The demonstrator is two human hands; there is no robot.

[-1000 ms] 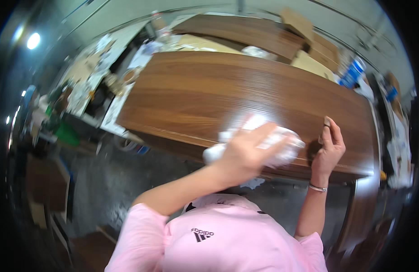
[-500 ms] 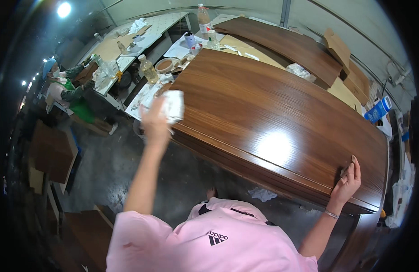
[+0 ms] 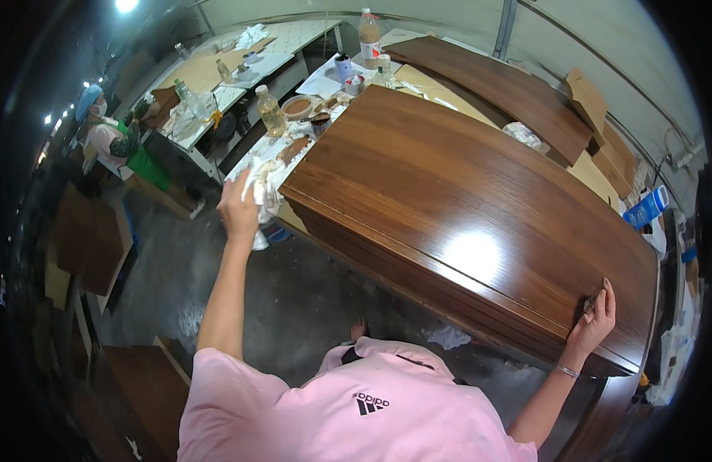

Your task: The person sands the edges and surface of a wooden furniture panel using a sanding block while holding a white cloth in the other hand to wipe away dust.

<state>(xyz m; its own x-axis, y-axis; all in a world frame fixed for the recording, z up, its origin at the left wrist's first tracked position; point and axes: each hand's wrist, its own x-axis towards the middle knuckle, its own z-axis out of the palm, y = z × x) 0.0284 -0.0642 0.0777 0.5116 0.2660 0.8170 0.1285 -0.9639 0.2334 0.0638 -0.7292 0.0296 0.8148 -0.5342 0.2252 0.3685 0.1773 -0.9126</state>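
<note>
Gripping a crumpled white rag [image 3: 262, 189] in closed fingers, the left hand [image 3: 239, 209] reached to the far left corner of the glossy brown wooden panel [image 3: 464, 223], apparently to wipe its edge. Bottles and a small bowl [image 3: 297, 106] stood just beyond that corner. The right hand [image 3: 595, 319] rested on the panel's near right edge, fingers together and flat, seemingly steadying it.

A crumpled white cloth [image 3: 262, 190] is bunched in the left hand [image 3: 238, 209], hanging just off the near-left corner of a large glossy dark-brown wooden panel [image 3: 448, 208]. The panel lies flat; the right hand [image 3: 595, 319] rests on its near-right edge.
</note>
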